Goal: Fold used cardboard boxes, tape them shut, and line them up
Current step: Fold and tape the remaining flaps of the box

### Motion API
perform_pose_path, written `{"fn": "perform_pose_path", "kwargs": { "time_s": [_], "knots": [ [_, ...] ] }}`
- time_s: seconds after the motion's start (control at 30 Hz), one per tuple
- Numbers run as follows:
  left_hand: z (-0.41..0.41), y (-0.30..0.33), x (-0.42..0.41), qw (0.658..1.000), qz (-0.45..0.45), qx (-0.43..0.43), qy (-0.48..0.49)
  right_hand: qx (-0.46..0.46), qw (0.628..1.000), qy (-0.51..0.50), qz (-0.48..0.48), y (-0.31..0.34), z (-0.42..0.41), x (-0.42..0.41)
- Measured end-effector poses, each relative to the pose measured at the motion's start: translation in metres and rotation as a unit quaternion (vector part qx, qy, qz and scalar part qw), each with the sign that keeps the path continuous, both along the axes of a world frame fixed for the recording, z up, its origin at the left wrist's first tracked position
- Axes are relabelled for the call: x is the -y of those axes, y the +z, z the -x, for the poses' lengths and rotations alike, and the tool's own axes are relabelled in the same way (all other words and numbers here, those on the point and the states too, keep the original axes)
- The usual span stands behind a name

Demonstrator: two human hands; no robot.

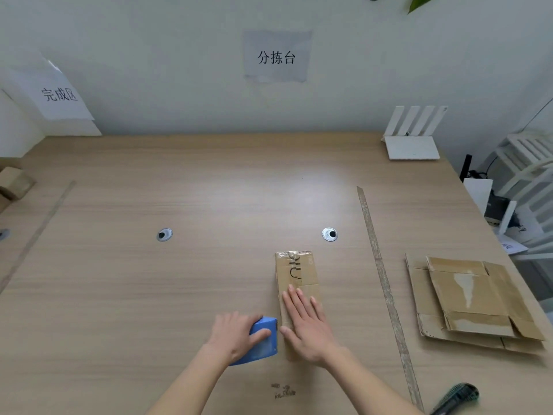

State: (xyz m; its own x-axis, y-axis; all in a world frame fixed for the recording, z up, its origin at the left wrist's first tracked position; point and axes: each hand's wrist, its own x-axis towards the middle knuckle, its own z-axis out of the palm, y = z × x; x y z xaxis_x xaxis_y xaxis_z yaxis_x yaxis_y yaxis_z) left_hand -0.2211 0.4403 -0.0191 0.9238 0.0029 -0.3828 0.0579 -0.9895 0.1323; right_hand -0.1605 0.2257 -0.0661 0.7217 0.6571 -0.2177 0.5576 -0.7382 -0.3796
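A wide wooden table (149, 295) with a pale grain fills most of the view, set against a light wall. Two round cable grommets, one on the left (164, 234) and one on the right (329, 234), sit in the tabletop. A grey sign (276, 56) with dark characters hangs on the wall at centre, and a white sheet (61, 95) with characters leans at the left corner. A white router (413, 136) with four upright antennas stands at the far right edge of the table. A long tape strip (386, 289) runs along the surface from far to near on the right, and a fainter one (39, 232) slants on the left. Right of the long strip lies a stack of flattened cardboard (472, 304), and a dark green tool (457, 396) shows at the lower right corner. A small brown box (15, 182) sits at the far left edge. A folded cardboard box (296, 271) lies near the table's centre front, long side pointing away, with clear tape over its far end. The right hand (308, 327) lies flat on the near part of this box, fingers straight and spread, pressing down. The left hand (236, 335) curls around a blue tape dispenser (261, 339), thumb on top, with its front edge just beside the box's left side.
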Motion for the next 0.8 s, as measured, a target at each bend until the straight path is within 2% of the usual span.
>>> {"fn": "perform_pose_path", "kwargs": {
  "time_s": [0.13, 0.23, 0.3, 0.4, 0.5, 0.67, 0.8],
  "knots": [
    [-0.004, -0.016, 0.013, 0.999, -0.042, 0.001, 0.01, 0.0, 1.0, -0.014, 0.015, 0.003, 0.001, -0.004],
    [0.0, -0.023, 0.01, 0.996, -0.082, -0.018, 0.025, -0.001, 0.997, -0.038, 0.066, 0.003, 0.005, -0.005],
    [0.01, -0.031, 0.004, 0.996, -0.075, -0.011, 0.048, 0.012, 0.996, -0.036, 0.075, 0.001, 0.007, -0.006],
    [0.026, -0.045, -0.007, 0.995, -0.054, 0.027, 0.078, 0.037, 0.998, -0.042, 0.038, 0.0, 0.007, -0.006],
    [0.033, -0.063, -0.018, 0.991, -0.051, 0.104, 0.072, 0.027, 0.997, -0.079, 0.003, 0.004, 0.011, -0.013],
    [0.044, -0.069, -0.029, 0.989, -0.004, 0.127, 0.075, 0.078, 0.983, -0.163, -0.032, -0.001, 0.018, -0.037],
    [0.052, -0.085, -0.032, 0.987, 0.004, 0.139, 0.08, 0.107, 0.978, -0.174, -0.048, -0.003, 0.019, -0.038]
  ]
}}
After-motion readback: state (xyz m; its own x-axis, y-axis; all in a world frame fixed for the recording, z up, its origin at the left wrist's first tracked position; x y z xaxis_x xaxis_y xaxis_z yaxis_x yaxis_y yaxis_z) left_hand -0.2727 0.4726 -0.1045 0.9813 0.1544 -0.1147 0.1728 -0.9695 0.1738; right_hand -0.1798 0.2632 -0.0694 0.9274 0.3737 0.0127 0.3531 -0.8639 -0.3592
